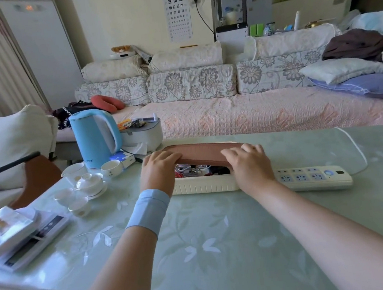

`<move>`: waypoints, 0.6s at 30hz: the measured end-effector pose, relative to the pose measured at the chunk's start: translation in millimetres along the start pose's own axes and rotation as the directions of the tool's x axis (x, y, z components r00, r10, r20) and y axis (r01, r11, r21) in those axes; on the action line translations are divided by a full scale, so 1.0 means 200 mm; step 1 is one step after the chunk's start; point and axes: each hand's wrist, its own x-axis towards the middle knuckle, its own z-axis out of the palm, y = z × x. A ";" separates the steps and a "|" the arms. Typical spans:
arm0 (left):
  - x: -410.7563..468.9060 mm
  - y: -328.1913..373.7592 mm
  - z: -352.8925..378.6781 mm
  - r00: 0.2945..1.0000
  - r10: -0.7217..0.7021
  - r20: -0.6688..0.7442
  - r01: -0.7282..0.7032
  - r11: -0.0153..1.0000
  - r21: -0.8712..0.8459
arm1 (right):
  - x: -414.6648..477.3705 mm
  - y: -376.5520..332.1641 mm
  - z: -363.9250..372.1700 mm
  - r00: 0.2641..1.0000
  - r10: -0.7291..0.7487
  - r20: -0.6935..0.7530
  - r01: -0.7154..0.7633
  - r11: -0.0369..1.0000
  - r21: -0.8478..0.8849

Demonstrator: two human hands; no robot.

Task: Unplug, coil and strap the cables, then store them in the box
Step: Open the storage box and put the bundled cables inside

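The task looks nearly finished. At the left of the pale green floral worktop (222,249), a white porcelain tea set (89,184) and a light blue electric kettle (95,137) stand apart from the work.

In the middle sits the cream ribbed plastic box (205,187), with a tangle of red, white and black cables (193,168) showing through a gap under its flat reddish-brown lid (201,154). The lid sits tilted, not yet seated. Whether the cables are strapped cannot be made out.

The left hand (162,170) curls its fingers over the lid's left end and holds it. The right hand (248,162) lays its fingers across the lid's right part, thumb hidden, so gripping or pressing cannot be told.

Just right of the box lies a cream multi-socket power strip (310,177) with nothing plugged in, so unplugging seems done. Its white cord (354,146) trails loose behind it.

What remains, by my reading, is closing the lid.
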 end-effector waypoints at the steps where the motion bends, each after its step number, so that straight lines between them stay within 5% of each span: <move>1: -0.02 -0.03 0.02 1.000 -0.018 -0.022 0.018 1.000 -0.019 | -0.01 0.01 0.01 0.992 0.063 0.107 -0.058 0.997 -0.045; 3: -0.06 -0.06 0.07 0.997 -0.068 -0.042 0.066 0.997 -0.045 | -0.04 0.03 0.04 0.937 0.178 0.299 -0.162 0.984 -0.079; 5: -0.10 -0.09 0.14 0.991 -0.137 -0.001 0.137 0.986 -0.099 | -0.06 0.03 0.09 0.898 0.211 0.386 -0.252 0.966 0.060; 10: -0.13 -0.15 0.21 0.868 -0.282 0.409 0.383 0.904 -0.190 | -0.01 0.05 0.12 0.891 0.175 0.420 -0.310 0.909 0.280; 14: -0.13 -0.15 0.24 0.887 -0.273 0.373 0.375 0.896 -0.236 | -0.04 0.05 0.12 0.836 0.164 0.524 -0.357 0.887 0.292; 18: -0.12 -0.19 0.26 0.898 -0.281 0.340 0.356 0.917 -0.181 | -0.06 0.02 0.15 0.895 0.165 0.415 -0.310 0.898 0.313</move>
